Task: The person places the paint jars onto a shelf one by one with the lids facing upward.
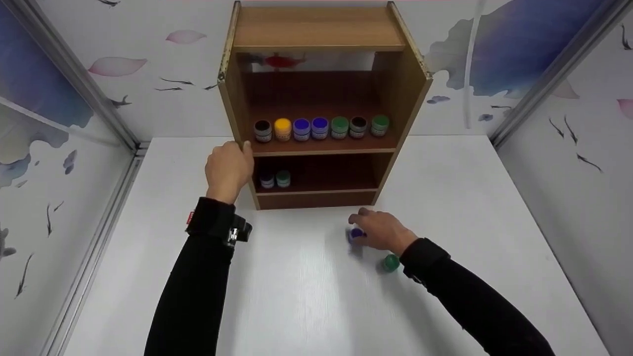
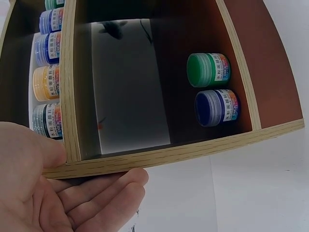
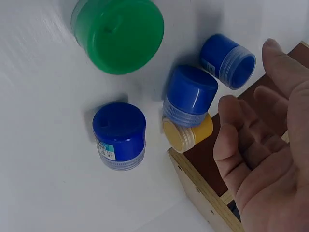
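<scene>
My left hand [image 1: 228, 167] grips the left side panel of a small wooden shelf [image 1: 324, 200]. In the left wrist view, its thumb lies at the front edge and its fingers lie along the panel's outer side. My right hand [image 1: 381, 230] is low over the white table, with a blue-purple paint jar [image 1: 356, 234] by its fingertips. The right wrist view has the fingers loosely bent with no jar between them. Around them there stand or lie a green jar [image 3: 120, 36], a yellow jar [image 3: 199, 131] and several blue jars [image 3: 119, 133].
A row of paint jars [image 1: 320, 128] stands on the upper board. The lower compartment holds a dark blue jar [image 2: 216, 107] and a green jar [image 2: 208, 70] at its left end. Patterned white panels [image 1: 559, 123] enclose the table [image 1: 296, 296].
</scene>
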The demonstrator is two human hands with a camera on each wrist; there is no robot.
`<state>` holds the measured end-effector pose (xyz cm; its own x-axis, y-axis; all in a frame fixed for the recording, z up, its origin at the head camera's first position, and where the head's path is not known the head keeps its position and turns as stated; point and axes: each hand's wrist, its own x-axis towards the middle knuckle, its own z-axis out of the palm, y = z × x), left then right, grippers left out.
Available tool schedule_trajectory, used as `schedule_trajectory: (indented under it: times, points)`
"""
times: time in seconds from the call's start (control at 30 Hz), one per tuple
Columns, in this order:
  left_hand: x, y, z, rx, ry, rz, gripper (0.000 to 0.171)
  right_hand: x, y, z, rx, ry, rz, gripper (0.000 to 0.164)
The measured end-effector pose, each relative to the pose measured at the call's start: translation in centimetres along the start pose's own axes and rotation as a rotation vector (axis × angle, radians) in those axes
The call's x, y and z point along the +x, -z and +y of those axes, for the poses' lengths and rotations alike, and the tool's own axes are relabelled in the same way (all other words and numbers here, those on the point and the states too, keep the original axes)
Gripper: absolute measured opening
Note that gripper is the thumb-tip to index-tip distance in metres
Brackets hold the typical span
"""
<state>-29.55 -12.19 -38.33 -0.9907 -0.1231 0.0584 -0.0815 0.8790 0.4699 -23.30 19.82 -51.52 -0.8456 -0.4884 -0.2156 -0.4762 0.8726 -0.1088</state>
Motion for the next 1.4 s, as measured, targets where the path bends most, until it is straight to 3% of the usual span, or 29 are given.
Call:
schedule_trajectory:
  times: [0.17,0.4,0.77,1.07,1.2,1.4]
  points:
    - [0.1,0.0,0.0,0.002,0.003,-0.006,0.054,0.1,-0.8,-0.4,-0.159,-0.038,0.088,0.052]
    - [0.1,0.0,0.0,-0.007,0.008,-0.004,0.054,0.6,-1.5,-0.2,-0.178,-0.024,0.105,0.041]
    - [0.0,0.0,0.1,0.007,-0.016,0.031,0.052,0.7,-1.4,0.1,0.017,0.049,0.068,0.021]
    - [0.2,-0.1,0.2,0.006,0.001,0.016,0.053,0.8,-1.2,0.3,0.121,0.129,0.065,0.025]
    - [0.2,0.0,0.2,0.013,0.007,0.013,0.053,0.8,-1.1,0.3,0.155,0.131,0.072,0.029]
    - [0.1,-0.1,0.1,0.007,0.010,0.005,0.053,0.7,-1.2,0.3,0.179,0.130,0.049,0.022]
